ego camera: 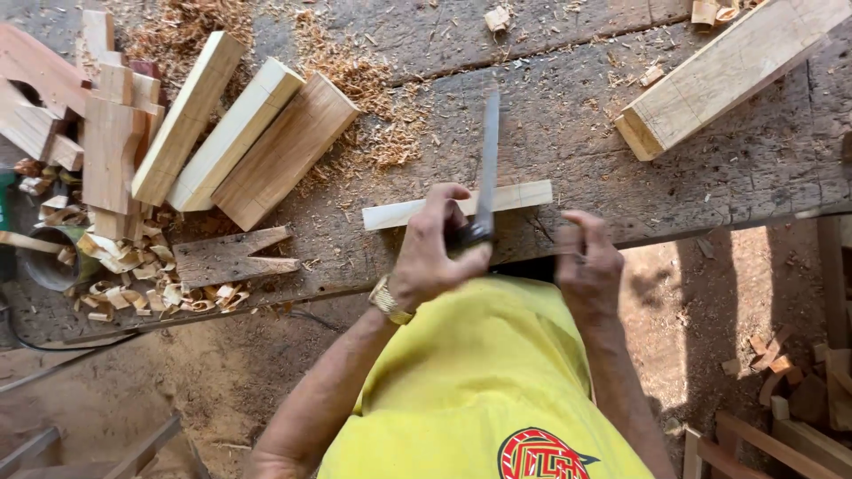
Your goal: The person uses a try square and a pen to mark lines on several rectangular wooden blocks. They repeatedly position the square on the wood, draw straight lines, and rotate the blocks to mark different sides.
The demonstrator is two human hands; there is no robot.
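Observation:
My left hand, with a gold watch on its wrist, grips the dark stock of a try square. The square's metal blade points away from me across a thin pale wood strip lying flat on the rough workbench. My right hand sits at the bench's near edge, just right of the square, with its fingers curled. Whether it holds something small is hidden. My yellow shirt fills the bottom of the view.
Three pale planks lean together at the left, beside reddish joinery pieces and curled shavings. A notched grey board lies near the bench edge. A thick beam lies at the top right. Offcuts lie on the dirt floor.

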